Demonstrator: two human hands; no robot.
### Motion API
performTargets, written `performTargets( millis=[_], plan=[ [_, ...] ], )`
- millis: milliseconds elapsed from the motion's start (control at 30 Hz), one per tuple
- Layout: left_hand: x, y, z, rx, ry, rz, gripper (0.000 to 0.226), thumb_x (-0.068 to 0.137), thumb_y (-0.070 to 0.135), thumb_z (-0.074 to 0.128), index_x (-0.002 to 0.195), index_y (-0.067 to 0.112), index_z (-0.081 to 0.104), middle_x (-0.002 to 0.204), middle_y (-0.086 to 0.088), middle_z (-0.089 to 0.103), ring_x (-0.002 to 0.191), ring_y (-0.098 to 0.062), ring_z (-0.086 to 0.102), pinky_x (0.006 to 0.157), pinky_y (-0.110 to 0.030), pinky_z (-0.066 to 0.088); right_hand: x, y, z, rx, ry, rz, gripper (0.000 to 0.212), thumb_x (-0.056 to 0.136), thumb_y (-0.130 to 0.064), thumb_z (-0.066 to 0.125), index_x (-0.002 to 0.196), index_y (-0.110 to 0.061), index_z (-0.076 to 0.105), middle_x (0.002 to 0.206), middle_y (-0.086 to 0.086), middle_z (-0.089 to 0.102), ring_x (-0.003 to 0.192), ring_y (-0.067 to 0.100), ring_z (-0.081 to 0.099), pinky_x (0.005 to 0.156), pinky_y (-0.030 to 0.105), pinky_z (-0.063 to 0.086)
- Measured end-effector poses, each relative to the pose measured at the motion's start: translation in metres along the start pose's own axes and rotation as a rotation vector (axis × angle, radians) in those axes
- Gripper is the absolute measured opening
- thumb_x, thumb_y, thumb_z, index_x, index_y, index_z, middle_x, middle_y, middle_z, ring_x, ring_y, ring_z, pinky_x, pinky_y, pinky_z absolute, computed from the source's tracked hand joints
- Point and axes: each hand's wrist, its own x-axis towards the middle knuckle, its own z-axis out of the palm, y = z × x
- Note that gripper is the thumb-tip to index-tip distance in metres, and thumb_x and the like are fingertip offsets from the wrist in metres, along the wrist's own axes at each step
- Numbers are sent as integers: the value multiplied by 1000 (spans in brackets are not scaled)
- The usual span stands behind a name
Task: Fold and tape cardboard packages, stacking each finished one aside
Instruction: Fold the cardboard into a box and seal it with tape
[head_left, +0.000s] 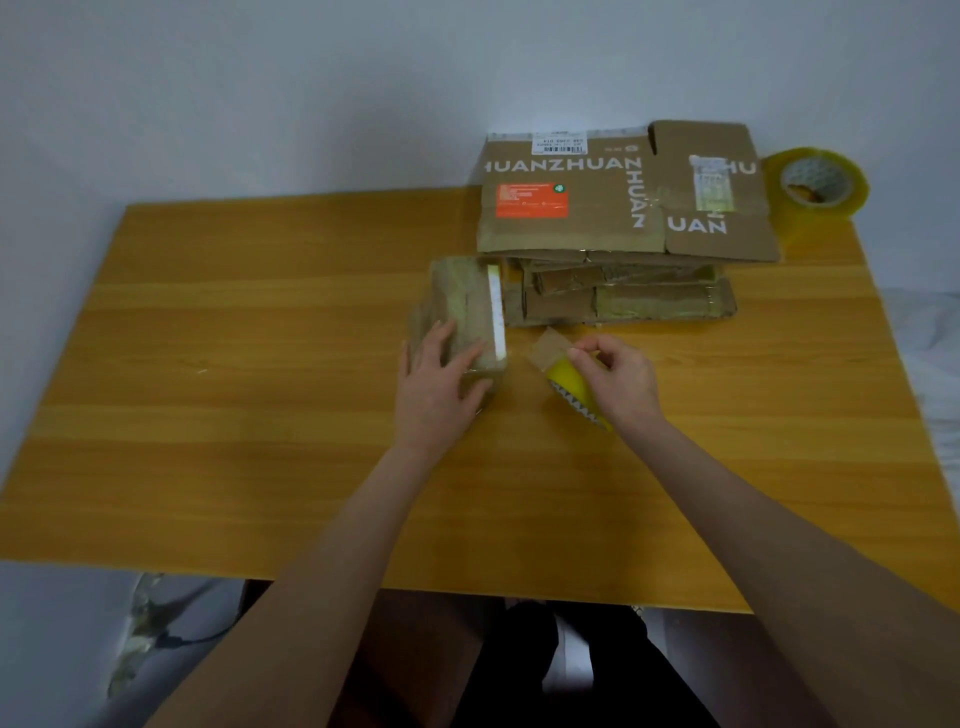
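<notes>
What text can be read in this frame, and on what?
"UANZHUAN", after a cut-off letter: white print on the flat box topping the stack.
"ZHUAN": vertical, same box.
"HU", "UAN": its right flap.
Barcode label, orange sticker, flap label: too blurred to read.
White strip on the small package: unreadable.

open worktop (234, 364) stretches left of the cardboard stack (597, 234). just in front of it, a small package (467, 301) and a yellow tape roll (569, 382) block the way; a large tape roll (818, 182) stands just right of it.
</notes>
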Motion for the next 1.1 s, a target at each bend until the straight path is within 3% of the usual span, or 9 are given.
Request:
performTargets(
  millis=[100,167,333,433,567,700,867,1000,1100],
  plan=[
    [5,34,-5,-148,208,92,25,83,18,70,108,14,70,111,-7,64,102,-22,60,85,-36,52,-2,1,-4,22,-8,-18,5,93,-30,60,89,-27,63,90,-6,63,88,16,60,70,30,49],
    [13,60,-9,-211,207,102,22,83,17,70,104,12,72,101,-5,66,94,-20,61,75,-28,50,-4,1,-7,20,0,-39,5,93,-30,61,89,-27,63,91,-6,64,90,16,60,71,30,47],
    [28,91,2,-226,-167,-120,37,86,39,65,119,22,66,119,0,65,113,-16,57,90,-34,50,-12,1,-20,12,10,-93,7,92,-29,62,91,-23,67,91,-3,67,90,14,57,75,33,46],
    [31,98,4,-458,-206,-282,27,84,32,70,109,21,72,106,2,72,101,-12,64,84,-24,49,-14,3,-30,-23,-8,-137,4,92,-28,62,89,-25,64,77,-8,58,77,14,50,64,31,39],
    [34,108,4,-650,-238,-352,16,84,23,71,98,16,75,92,3,72,90,-9,63,80,-20,48,-15,9,-42,-13,-38,-144,8,91,-24,63,97,-18,66,77,-7,56,79,15,49,66,30,38],
    [35,119,7,-573,-205,-308,17,91,22,63,100,12,73,87,6,66,86,-9,60,78,-22,44,-17,11,-43,-53,-74,-98,26,88,-23,68,110,-12,61,105,1,65,99,17,55,79,26,40],
    [27,116,11,-388,-214,-231,18,92,27,61,98,14,71,87,2,69,81,-13,62,69,-23,44,-10,6,-39,-162,-50,-31,57,85,-24,72,134,-16,44,109,10,63,107,28,58,83,35,45],
    [19,90,3,-175,-113,-165,20,93,35,57,93,17,65,82,4,65,73,-9,58,61,-19,43,0,21,-28,-556,-69,-88,36,94,-20,61,127,-17,48,128,6,58,119,27,52,91,39,46],
    [9,48,-9,-185,156,-53,11,93,15,58,97,12,68,92,-1,66,86,-12,56,71,-17,42,4,29,-19,-715,-96,-95,30,97,-20,53,126,-18,50,130,7,53,123,28,44,96,41,41]
  ],
)
